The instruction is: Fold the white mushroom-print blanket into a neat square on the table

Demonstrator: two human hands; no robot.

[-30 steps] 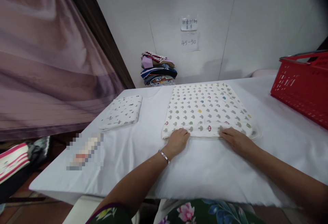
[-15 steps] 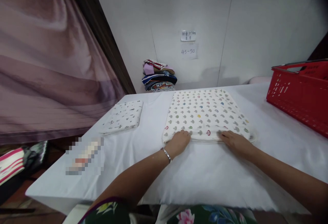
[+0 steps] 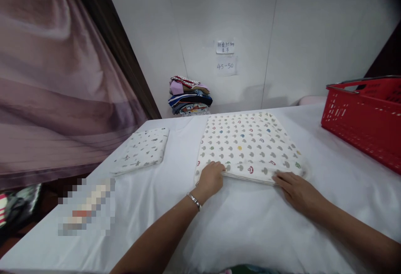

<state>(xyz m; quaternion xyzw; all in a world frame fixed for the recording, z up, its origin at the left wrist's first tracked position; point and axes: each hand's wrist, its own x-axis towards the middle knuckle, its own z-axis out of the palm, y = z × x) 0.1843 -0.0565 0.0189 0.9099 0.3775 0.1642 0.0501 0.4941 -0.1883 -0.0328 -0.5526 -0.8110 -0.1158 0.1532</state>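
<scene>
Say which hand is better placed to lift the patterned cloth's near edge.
Probably left: the left hand curls over the cloth's near-left corner; the right hand lies flat at its edge.

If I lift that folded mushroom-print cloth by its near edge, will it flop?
Probably floppy: the mushroom-print cloth is soft folded layers with rounded edges. Likely light: thin layers show at the near edge between left hand and right hand.

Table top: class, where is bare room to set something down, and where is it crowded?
Bare: the strip between small folded cloth and mushroom-print cloth; the stretch from that cloth to the red basket; the table nearer than left hand and right hand. Crowded: that cloth's near edge, at both hands.
</scene>
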